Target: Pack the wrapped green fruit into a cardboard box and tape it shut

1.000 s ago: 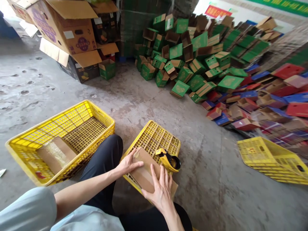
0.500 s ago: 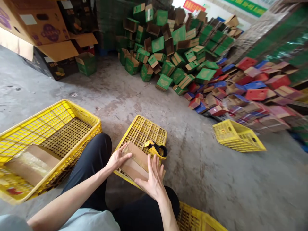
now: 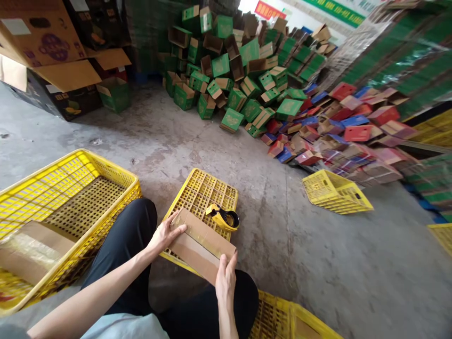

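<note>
Between my hands, above a yellow plastic crate (image 3: 192, 188) whose gridded face is up, is a flat brown cardboard piece (image 3: 203, 240) with a strip of tape along it. My left hand (image 3: 164, 234) grips its left end, thumb on top. My right hand (image 3: 225, 275) holds the right end, thumb on top and fingers round the edge. Beyond the cardboard, on the crate's gridded face, lies a yellow and black tape dispenser (image 3: 223, 217). At my left, a larger yellow crate (image 3: 132, 181) has a taped cardboard piece (image 3: 38, 249) inside.
Another yellow crate (image 3: 278, 320) stands by my right knee, partly out of view. A tilted yellow crate (image 3: 335, 193) sits on the concrete floor (image 3: 268, 188). Farther back are heaps of green boxes (image 3: 231, 120) and red and blue boxes (image 3: 358, 133). Large cartons (image 3: 67, 94) stand at the far left.
My right hand, earlier spread over the cardboard, has moved to its right end and closed on it. My left hand keeps its hold. The view has shifted slightly right.
</note>
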Tool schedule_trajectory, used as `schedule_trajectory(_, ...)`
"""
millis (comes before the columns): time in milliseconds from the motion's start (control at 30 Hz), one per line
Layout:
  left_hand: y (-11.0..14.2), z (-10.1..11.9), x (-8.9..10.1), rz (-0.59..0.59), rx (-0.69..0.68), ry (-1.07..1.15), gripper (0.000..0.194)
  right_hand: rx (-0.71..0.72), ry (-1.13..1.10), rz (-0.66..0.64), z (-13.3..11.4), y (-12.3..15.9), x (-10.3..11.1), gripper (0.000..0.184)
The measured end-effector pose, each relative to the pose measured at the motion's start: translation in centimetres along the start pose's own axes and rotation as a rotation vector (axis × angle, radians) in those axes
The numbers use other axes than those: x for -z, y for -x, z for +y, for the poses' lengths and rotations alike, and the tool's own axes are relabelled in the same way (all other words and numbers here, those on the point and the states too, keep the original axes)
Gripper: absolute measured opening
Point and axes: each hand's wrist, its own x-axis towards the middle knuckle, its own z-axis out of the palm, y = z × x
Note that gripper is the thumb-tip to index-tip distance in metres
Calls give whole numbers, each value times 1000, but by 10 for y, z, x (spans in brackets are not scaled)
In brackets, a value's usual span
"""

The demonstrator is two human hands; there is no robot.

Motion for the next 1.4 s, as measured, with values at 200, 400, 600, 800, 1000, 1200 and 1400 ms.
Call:
schedule_trajectory(200, -7, -6, -2, 5, 45, 35, 88, -19, 139, -98, -5, -7, 17, 106)
schedule_trajectory(400, -12, -12, -3, 14, 20, 7, 86, 73, 397, -178, -31, -90, 42, 81)
schedule_trajectory(600, -16, -12, -3, -8, 10, 14, 90, 116, 669, -449, -76, -171, -4, 43)
schedule_trajectory(800, -13, -2, -2, -10, -16, -18, 86, 173, 823, -507, -90, -178, -23, 39)
schedule_trajectory(1000, -14, -3, -3, 9, -29, -47, 85, 227, 799, -404, -106, -162, 16, 35)
schedule_trajectory(1200, -14, 1, -1, 22, 13, -117, 90, 292, 420, -377, -137, -115, 75, 65)
schedule_trajectory(1400, -14, 1, -3, 3, -19, -117, 93, 146, -139, -697, -159, -55, 63, 71)
